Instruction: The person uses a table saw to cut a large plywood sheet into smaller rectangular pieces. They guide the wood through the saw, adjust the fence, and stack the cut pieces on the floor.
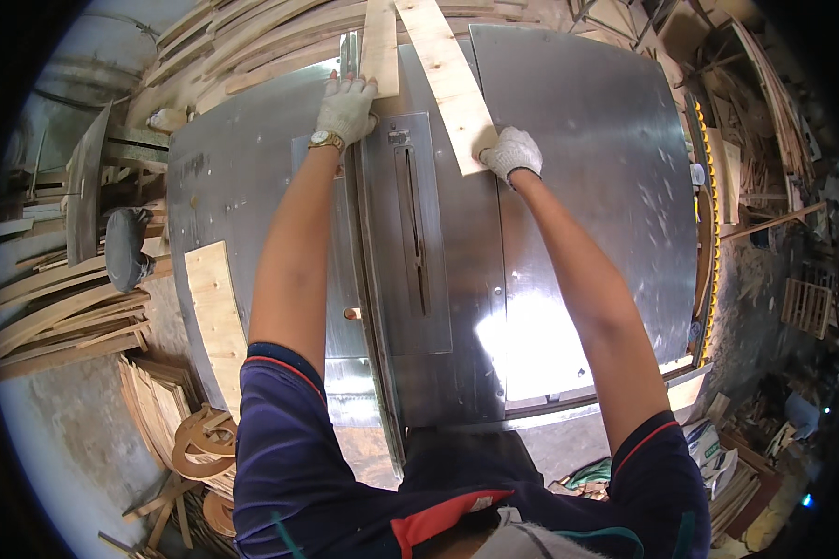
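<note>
In a white knit glove with fingerless tips, my right hand (512, 155) grips the near corner of a long pale plywood strip (447, 84), thumb over its edge. The strip slants away to the far left over the metal saw table (587, 140). My left hand (347, 110), gloved and wearing a gold watch, lies with fingers stretched forward by the near end of a second plywood strip (379, 56). Its fingertips rest beside that strip and a metal rail (349, 51). Between my arms, the table has a long blade slot (414, 233) in an inset plate.
Another plywood strip (213, 307) lies along the table's left edge. Long timber lengths (280, 42) are piled beyond the far edge. Stacked boards (65, 307) and curved wooden offcuts (205, 445) stand at left. A yellow toothed edging (713, 233) runs along the right side.
</note>
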Demonstrator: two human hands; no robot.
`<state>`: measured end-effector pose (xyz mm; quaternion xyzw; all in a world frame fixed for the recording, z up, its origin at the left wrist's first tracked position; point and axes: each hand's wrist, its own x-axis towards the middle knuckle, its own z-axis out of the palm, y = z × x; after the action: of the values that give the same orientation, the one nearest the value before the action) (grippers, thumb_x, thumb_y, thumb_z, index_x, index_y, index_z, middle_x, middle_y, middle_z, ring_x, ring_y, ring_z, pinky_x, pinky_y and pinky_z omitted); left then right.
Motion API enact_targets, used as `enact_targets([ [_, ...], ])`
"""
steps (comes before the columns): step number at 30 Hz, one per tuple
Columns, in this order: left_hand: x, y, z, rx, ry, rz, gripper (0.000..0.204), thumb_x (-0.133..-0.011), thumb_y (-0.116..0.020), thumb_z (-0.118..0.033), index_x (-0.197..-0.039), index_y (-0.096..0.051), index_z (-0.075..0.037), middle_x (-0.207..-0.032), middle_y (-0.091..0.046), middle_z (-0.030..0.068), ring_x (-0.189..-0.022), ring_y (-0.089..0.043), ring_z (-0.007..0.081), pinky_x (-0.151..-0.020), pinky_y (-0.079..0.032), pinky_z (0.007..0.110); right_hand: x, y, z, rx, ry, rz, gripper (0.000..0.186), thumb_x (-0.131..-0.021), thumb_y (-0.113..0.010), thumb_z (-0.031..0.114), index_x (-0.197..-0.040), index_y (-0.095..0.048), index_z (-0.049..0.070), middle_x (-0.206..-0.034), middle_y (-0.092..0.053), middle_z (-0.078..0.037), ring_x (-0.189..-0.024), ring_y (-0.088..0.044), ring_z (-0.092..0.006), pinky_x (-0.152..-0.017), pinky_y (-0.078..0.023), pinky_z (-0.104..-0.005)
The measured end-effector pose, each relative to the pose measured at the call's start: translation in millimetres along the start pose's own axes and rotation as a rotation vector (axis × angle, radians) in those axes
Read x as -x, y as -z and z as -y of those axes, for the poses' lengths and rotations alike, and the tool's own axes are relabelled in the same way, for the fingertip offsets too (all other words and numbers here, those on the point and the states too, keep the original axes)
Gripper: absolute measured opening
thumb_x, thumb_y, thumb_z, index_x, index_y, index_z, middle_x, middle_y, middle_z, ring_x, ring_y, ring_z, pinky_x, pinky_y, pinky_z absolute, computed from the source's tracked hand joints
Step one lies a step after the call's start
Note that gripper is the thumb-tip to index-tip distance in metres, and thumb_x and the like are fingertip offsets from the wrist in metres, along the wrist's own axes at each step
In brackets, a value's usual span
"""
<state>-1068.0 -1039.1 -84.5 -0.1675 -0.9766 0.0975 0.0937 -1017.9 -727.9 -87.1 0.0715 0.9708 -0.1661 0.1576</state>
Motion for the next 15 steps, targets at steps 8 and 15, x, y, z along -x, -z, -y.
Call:
enact_targets([
  [8, -4.3, 17.4, -5.3, 0.223, 0.276, -0.279, 0.017, -0.088, -0.066, -0.023, -0.098, -0.061, -0.01, -0.094, -0.072, 0.0102, -0.092, -0.07, 0.0295, -0.111, -0.039, 0.052, -19.6, -3.6, -26.7, -0.23, -0.082, 0.095, 0.062, -0.067, -0.09, 0.044, -0.108, -0.072, 0.001, -0.112, -0.072, -0.023, -0.107, -0.07, -0.034, -0.092, -0.055, -0.0414],
  [15, 148.6, 65.8, -47.2, 1.467, 1.033, -0.957, 0.03, -0.101, -0.057, -0.011, -0.126, -0.062, 0.005, -0.111, -0.071, 0.0166, -0.1, -0.07, 0.0241, -0.091, -0.056, 0.035, 89.5, -23.8, -118.0, -0.51, 0.147, 0.104, 0.049, -0.075, -0.085, 0.032, -0.106, -0.07, -0.003, -0.087, -0.073, -0.013, -0.076, -0.068, -0.021, -0.071, -0.055, -0.0374],
])
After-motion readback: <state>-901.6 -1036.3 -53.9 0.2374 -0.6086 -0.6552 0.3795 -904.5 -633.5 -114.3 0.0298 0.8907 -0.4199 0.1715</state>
